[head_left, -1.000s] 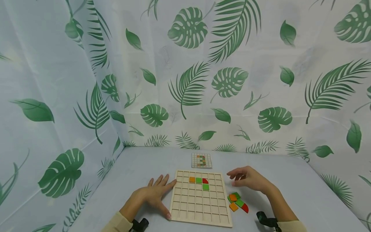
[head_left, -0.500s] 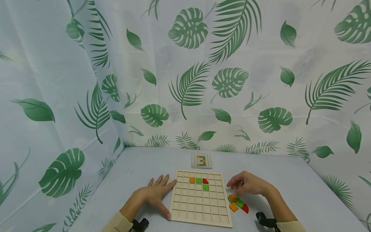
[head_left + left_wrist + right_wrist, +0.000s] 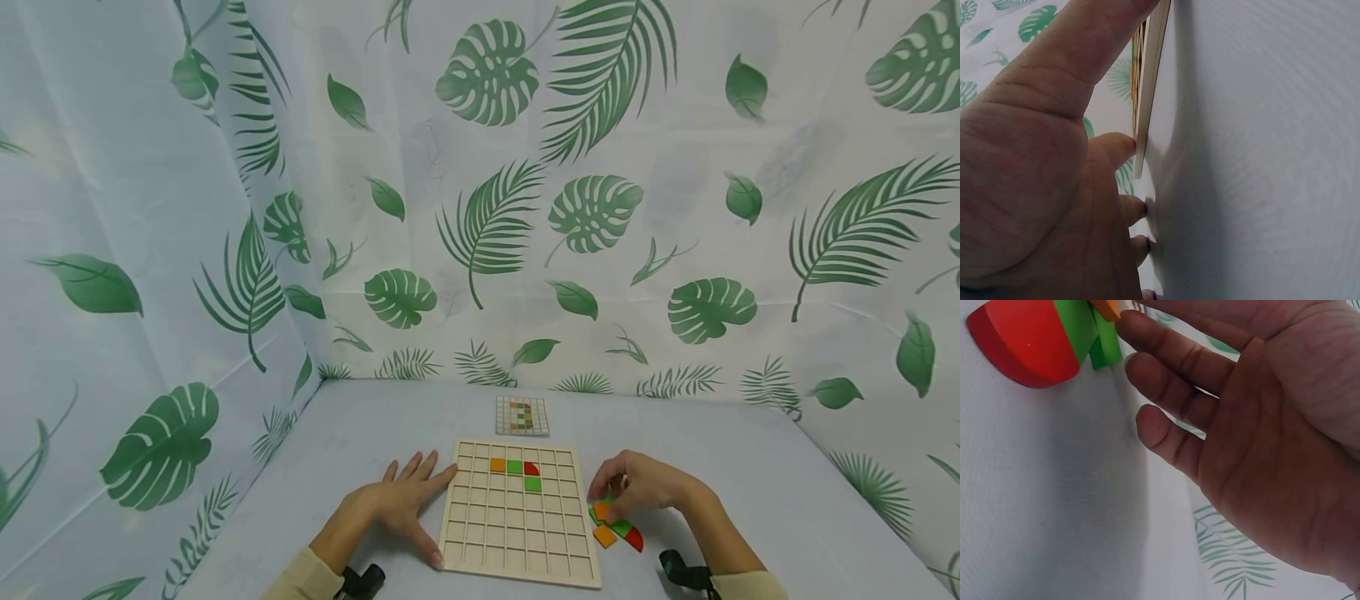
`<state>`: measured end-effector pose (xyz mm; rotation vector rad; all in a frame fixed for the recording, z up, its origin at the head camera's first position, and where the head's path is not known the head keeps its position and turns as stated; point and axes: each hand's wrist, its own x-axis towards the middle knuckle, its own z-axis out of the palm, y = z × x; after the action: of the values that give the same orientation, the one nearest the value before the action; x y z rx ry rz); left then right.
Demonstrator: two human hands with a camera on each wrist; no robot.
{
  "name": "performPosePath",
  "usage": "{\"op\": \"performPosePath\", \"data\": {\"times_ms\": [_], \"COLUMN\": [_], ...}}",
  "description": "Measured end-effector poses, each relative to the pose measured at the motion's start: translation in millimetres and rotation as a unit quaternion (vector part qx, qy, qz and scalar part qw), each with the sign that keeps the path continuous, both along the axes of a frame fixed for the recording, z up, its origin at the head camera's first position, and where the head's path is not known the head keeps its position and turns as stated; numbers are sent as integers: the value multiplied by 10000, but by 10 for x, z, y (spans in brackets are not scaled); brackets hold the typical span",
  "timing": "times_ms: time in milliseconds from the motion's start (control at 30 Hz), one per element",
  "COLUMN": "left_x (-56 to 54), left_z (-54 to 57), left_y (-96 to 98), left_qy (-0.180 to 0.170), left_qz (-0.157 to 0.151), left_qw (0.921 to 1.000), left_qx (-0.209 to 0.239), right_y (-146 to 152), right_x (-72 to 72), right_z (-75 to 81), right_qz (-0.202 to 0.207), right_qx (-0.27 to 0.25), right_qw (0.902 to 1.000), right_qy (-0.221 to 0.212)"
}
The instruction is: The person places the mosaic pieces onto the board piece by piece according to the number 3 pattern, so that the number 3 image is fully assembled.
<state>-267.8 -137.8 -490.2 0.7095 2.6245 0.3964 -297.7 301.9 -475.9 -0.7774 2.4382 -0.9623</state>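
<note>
My left hand (image 3: 397,504) lies with spread, straight fingers at the left side of a wooden grid board (image 3: 517,533). Its thumb and index finger touch the board's edge (image 3: 1154,75). In the board sit an orange square tile (image 3: 498,465), two green ones and a red quarter-round tile (image 3: 531,468). To the board's right, my right hand (image 3: 648,483) pinches an orange square tile (image 3: 601,510) at the top of a small pile. Around it lie green tiles (image 3: 1075,328), a red quarter-round tile (image 3: 1022,340) and a second orange square (image 3: 604,536). The thumb tip is out of the right wrist view.
A small card (image 3: 500,417) printed with a coloured grid pattern lies behind the board. The white-covered table (image 3: 375,417) meets leaf-printed cloth (image 3: 480,333) at the back and left. Black wrist devices (image 3: 681,570) sit near each sleeve.
My right hand has come down and toward me from above the tiles, its thumb and fingers closing on the upper orange tile. The left hand and the board have stayed put.
</note>
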Motion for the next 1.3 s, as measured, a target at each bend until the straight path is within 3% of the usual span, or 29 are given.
{"op": "performPosePath", "data": {"times_ms": [367, 800, 1300], "left_x": [5, -1, -1], "left_z": [-1, 0, -3], "left_y": [3, -6, -7], "left_qy": [17, 18, 22], "left_qz": [-10, -36, -68], "left_qw": [10000, 10000, 10000], "left_qx": [19, 37, 62], "right_y": [-22, -74, -7], "right_x": [-14, 15, 1], "right_z": [-40, -14, -27], "right_qz": [26, -233, 172], "right_qx": [38, 186, -559], "right_qw": [10000, 9995, 9969], "right_qy": [-57, -113, -532]}}
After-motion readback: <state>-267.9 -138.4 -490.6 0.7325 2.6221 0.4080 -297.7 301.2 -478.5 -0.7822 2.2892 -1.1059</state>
